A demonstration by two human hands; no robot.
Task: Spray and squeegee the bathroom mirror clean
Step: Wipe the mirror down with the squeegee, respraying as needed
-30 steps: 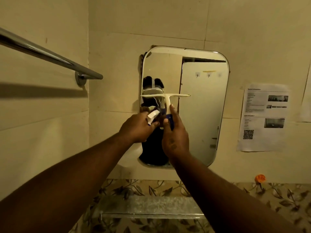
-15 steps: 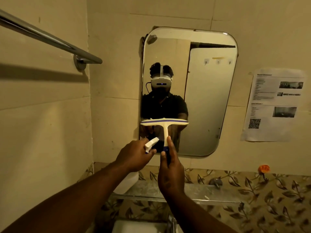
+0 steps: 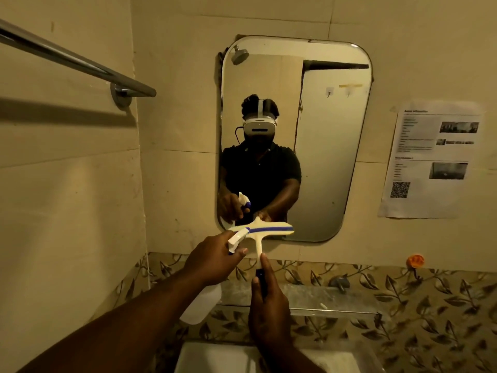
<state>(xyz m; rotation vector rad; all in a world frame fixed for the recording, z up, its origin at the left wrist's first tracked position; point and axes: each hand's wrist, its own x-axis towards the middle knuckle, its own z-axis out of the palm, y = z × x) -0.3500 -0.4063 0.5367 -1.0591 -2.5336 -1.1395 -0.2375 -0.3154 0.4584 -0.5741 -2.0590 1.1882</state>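
Right hand [image 3: 269,305] grips squeegee [image 3: 259,232] at mirror [image 3: 322,157] bottom edge, left hand [image 3: 212,257] holds spray bottle [image 3: 201,305]; tilted blade risks leaving streaks.

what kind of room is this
Most likely a small home bathroom: a wall mirror hangs over a sink, a towel bar is fixed to the tiled side wall, and a shower head shows in the reflection.

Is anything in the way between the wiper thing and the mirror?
Nothing visible is. The cream squeegee with a blue stripe, held by the right hand, sits at the bottom edge of the rounded wall mirror. The left hand holds the white spray bottle beside it, lower left.
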